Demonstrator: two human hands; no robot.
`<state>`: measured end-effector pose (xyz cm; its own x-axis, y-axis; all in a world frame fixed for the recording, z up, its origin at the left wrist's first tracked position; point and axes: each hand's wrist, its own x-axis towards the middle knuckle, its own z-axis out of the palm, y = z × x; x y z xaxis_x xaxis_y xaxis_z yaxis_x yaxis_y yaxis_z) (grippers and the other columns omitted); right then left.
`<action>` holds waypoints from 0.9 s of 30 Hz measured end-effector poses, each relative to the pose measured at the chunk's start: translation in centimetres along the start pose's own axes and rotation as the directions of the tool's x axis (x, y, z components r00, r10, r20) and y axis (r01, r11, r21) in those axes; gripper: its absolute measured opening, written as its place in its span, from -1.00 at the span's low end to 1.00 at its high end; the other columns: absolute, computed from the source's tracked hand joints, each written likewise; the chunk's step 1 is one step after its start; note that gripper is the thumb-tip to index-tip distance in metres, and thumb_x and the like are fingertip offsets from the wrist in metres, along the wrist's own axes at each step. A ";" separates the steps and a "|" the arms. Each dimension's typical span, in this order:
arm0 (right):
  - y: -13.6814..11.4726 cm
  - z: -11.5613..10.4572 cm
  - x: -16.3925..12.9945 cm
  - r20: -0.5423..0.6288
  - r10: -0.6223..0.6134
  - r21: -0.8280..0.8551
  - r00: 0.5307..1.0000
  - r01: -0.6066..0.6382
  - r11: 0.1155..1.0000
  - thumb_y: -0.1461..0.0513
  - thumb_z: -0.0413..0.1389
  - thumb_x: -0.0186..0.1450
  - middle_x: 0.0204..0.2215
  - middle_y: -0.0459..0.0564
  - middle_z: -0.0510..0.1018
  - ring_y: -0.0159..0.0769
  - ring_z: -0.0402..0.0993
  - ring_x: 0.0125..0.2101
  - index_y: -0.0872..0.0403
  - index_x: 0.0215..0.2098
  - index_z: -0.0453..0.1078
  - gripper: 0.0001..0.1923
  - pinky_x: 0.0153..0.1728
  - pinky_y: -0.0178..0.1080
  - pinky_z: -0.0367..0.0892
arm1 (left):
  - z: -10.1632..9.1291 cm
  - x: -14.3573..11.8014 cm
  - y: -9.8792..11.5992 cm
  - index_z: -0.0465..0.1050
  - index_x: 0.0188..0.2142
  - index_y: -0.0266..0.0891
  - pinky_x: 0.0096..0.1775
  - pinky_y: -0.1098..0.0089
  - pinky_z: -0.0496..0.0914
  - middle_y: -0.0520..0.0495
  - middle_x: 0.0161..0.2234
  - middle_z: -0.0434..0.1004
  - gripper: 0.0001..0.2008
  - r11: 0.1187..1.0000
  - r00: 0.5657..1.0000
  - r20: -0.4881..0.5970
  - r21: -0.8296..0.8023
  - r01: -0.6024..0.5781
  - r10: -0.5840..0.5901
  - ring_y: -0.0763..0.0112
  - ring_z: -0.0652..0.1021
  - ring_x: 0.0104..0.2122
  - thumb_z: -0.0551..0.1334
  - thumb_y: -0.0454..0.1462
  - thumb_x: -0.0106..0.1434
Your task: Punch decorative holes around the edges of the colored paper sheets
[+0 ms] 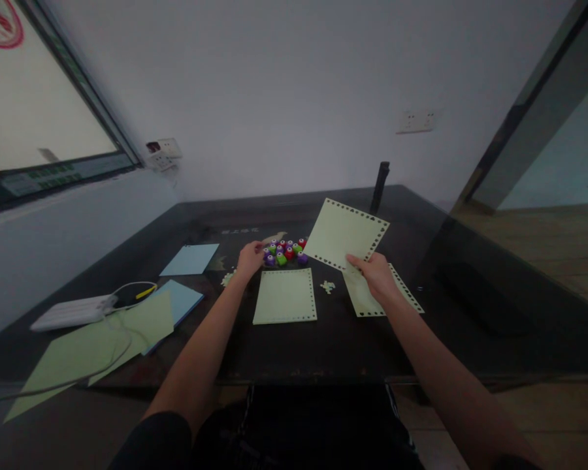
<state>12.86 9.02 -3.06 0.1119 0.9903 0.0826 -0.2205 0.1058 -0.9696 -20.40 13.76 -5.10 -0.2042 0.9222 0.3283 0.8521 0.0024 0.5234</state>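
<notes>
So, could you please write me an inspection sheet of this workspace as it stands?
Surface: dark table, glossy.
Job's things: punched green sheet held up; cluster of small coloured punches; two more punched sheets lying flat.
Clutter: paper scraps; blue sheets; plain green sheets; white device.
Hands: left hand at the punches; right hand pinching the raised sheet.
Cables: white cable looping from the device.
Surroundings: white wall, wall sockets, window at left.
</notes>
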 end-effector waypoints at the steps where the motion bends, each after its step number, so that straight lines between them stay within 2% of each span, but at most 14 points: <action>1: 0.0 0.0 0.0 0.002 -0.002 0.000 1.000 0.002 1.000 0.21 0.32 -0.12 -0.27 0.07 0.62 -0.15 0.56 -0.30 0.15 -0.33 0.50 -0.64 -0.19 -0.11 0.43 | 0.2 0.0 -0.2 0.46 -0.13 -0.27 -0.17 0.33 0.37 -0.17 -0.21 0.56 -0.68 1.000 1.000 0.014 0.000 -0.006 0.006 0.29 0.52 -0.25 0.15 -0.34 0.09; 7: -0.1 0.0 -0.1 0.016 -0.017 -0.015 1.000 0.017 1.000 0.21 0.31 -0.11 -0.30 0.07 0.62 -0.14 0.55 -0.31 0.16 -0.34 0.51 -0.65 -0.17 -0.08 0.41 | 0.7 0.5 -0.6 0.51 -0.18 -0.24 -0.20 0.33 0.38 -0.16 -0.27 0.59 -0.71 1.000 0.995 0.098 0.006 -0.031 0.030 0.22 0.55 -0.27 0.22 -0.27 0.08; 13: -0.1 0.1 -0.2 0.013 -0.014 0.003 1.000 0.014 1.000 0.23 0.31 -0.11 -0.30 0.08 0.62 -0.14 0.55 -0.30 0.16 -0.34 0.50 -0.66 -0.19 -0.09 0.42 | 0.9 1.6 -1.1 0.55 -0.25 -0.25 -0.28 0.33 0.39 -0.19 -0.34 0.60 -0.73 0.998 0.991 0.129 0.056 0.017 -0.024 0.18 0.57 -0.32 0.24 -0.18 0.07; 19: -0.2 0.1 -0.2 0.015 -0.034 -0.015 0.999 0.034 0.999 0.22 0.30 -0.10 -0.27 0.10 0.61 -0.14 0.55 -0.29 0.17 -0.31 0.50 -0.64 -0.18 -0.10 0.41 | 0.8 1.5 -1.1 0.53 -0.16 -0.29 -0.23 0.32 0.37 -0.22 -0.26 0.60 -0.64 0.994 0.987 0.151 0.099 0.037 -0.052 0.16 0.56 -0.25 0.24 -0.15 0.09; 27: -0.1 0.1 -0.3 0.032 -0.010 0.009 0.999 0.009 1.000 0.21 0.31 -0.10 -0.30 0.08 0.62 -0.14 0.55 -0.31 0.15 -0.35 0.50 -0.67 -0.23 -0.12 0.42 | 0.5 0.9 -0.6 0.53 -0.16 -0.34 -0.21 0.34 0.35 -0.26 -0.25 0.59 -0.65 0.989 0.985 0.165 0.149 0.016 -0.041 0.14 0.55 -0.24 0.20 -0.16 0.14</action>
<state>12.76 8.72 -2.94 0.0834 0.9916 0.0991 -0.2284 0.1158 -0.9667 -20.84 14.81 -5.51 -0.1566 0.9725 0.1723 0.9111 0.0748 0.4054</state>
